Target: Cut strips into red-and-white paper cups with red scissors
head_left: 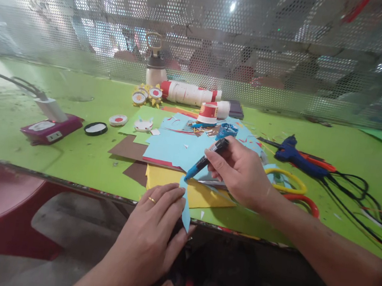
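My right hand (237, 170) grips a blue marker (204, 161) with a black barrel, tilted so its blue end meets the top of a narrow light-blue paper piece (186, 208). Against the table's front edge, my left hand (157, 221) pinches that paper between thumb and fingers; a ring sits on one finger. Under the paper lies a yellow sheet (202, 194). Just beyond are stacked light-blue sheets (166, 147) and brown sheets (127, 147). Scissors with yellow and red handles (291, 183) rest by my right forearm, their blades partly hidden behind my right hand.
A blue glue gun (298, 159) with tangled black cables lies at right. At left stands a purple power strip (52, 129) with a plugged-in charger. Paper cups (189, 93), a bottle (155, 68) and small sun-shaped crafts (147, 95) are at the back, before a perforated metal screen (201, 48).
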A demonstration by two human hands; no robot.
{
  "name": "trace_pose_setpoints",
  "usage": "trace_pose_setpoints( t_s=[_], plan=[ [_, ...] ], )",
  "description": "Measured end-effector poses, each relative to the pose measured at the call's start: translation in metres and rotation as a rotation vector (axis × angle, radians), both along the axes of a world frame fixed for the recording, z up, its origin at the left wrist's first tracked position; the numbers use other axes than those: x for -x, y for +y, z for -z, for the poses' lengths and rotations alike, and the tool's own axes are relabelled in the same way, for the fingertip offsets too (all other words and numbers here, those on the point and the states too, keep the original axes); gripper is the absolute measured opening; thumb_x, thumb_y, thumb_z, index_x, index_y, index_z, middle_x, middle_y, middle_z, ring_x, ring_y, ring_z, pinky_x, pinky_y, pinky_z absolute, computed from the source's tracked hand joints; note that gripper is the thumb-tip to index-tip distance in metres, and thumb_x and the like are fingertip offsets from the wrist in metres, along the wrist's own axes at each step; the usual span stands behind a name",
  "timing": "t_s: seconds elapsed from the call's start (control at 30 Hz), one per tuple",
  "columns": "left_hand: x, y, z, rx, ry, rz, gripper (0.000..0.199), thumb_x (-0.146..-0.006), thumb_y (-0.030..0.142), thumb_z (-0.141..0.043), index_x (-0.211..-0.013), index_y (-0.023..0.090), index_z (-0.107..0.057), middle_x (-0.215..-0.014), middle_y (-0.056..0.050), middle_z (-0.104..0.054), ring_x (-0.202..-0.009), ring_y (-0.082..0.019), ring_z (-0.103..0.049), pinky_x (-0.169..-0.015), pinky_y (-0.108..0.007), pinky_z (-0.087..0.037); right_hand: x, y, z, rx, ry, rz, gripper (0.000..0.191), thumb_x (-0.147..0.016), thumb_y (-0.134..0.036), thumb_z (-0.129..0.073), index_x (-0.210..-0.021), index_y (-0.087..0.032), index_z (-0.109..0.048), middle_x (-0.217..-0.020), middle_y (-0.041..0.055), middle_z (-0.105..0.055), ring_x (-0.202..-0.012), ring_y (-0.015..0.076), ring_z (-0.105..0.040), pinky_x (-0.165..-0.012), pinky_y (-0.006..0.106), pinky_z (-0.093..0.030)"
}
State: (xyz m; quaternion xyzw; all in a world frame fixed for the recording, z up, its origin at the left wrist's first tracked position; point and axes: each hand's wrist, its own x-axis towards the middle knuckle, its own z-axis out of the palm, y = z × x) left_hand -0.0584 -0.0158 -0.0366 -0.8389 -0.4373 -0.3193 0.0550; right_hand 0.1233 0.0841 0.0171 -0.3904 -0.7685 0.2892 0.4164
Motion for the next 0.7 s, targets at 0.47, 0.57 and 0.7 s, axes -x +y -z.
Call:
trace_pose_setpoints(
  t_s=[0.47,0.57,0.7],
  plan=[
    [0.0001,0.0015,-0.0013,-0.012,0.006,0.013,0.029,-0.083,0.017,-0.058,-0.111,0.008,-0.057,-0.116,-0.017,-0.063,-0.114,-0.029,-0.053,-0.097,-0.046,-0.044,-0.0003,-0.0040,-0.0086,0.084,0.261,-0.020,0.022,-0.090,-0.038,-0.058,-0.081,-0.019,-0.050,-0.061,-0.0034,-0.056,-0.050,0.0093,-0.055,-0.046,0.023,-0.047],
    [-0.0003,0.0018,-0.0014,-0.018,-0.002,0.009,0.029,-0.083,0.017,-0.058,-0.111,0.008,-0.057,-0.115,-0.016,-0.063,-0.114,-0.028,-0.054,-0.096,-0.046,-0.044,0.0005,-0.0050,-0.0080,0.078,0.245,-0.034,0.021,-0.090,-0.035,-0.058,-0.079,-0.019,-0.050,-0.061,-0.0037,-0.056,-0.049,0.0087,-0.054,-0.045,0.021,-0.046],
    [-0.0007,0.0012,-0.0007,-0.017,-0.003,0.013,0.030,-0.083,0.017,-0.058,-0.112,0.008,-0.057,-0.115,-0.016,-0.064,-0.114,-0.029,-0.053,-0.096,-0.045,-0.044,0.0031,-0.0072,-0.0052,0.052,0.233,-0.059,0.019,-0.089,-0.034,-0.059,-0.083,-0.018,-0.050,-0.062,-0.0045,-0.055,-0.050,0.0085,-0.054,-0.047,0.021,-0.048]
  ],
)
